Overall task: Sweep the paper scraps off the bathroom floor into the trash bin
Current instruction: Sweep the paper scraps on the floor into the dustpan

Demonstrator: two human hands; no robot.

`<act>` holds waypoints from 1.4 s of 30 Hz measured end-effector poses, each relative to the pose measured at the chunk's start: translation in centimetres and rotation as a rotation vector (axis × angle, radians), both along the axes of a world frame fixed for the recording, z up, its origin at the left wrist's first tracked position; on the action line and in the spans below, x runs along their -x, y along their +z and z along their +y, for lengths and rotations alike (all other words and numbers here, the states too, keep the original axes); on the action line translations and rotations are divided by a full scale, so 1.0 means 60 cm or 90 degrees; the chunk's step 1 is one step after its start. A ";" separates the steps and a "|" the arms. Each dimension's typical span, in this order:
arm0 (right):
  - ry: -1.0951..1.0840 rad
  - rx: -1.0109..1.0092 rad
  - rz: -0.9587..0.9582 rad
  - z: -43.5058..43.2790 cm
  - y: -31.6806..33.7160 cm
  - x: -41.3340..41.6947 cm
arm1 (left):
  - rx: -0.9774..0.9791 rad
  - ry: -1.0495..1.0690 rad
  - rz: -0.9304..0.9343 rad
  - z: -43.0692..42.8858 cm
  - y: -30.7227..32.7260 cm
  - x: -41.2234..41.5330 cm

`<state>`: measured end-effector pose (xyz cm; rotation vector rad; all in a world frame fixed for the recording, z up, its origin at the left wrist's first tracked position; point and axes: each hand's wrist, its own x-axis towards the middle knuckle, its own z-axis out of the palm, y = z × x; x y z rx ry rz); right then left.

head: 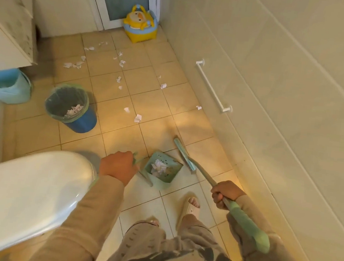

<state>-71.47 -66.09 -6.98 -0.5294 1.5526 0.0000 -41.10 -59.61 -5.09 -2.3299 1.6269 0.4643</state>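
Right hand [224, 193] grips broom [187, 160]; left hand [117, 166] grips dustpan [163, 169] handle, mostly hidden; scraps [158, 168] inside.

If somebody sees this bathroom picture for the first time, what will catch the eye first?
Probably the white paper scraps scattered over the tan floor tiles toward the door. Next, the yellow duck potty in the far corner. Near the feet, the left hand holds a green dustpan with scraps inside, and the right hand grips the broom.
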 end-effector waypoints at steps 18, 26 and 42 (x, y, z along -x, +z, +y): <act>0.374 0.059 0.070 -0.407 -0.004 -0.033 | 0.023 0.326 -0.050 -0.197 0.012 -0.020; 0.536 0.094 0.070 -0.517 -0.001 -0.149 | 0.012 0.404 -0.060 -0.248 0.026 -0.066; 0.631 0.101 0.094 -0.646 -0.017 -0.407 | -0.037 0.424 -0.029 -0.339 0.033 -0.206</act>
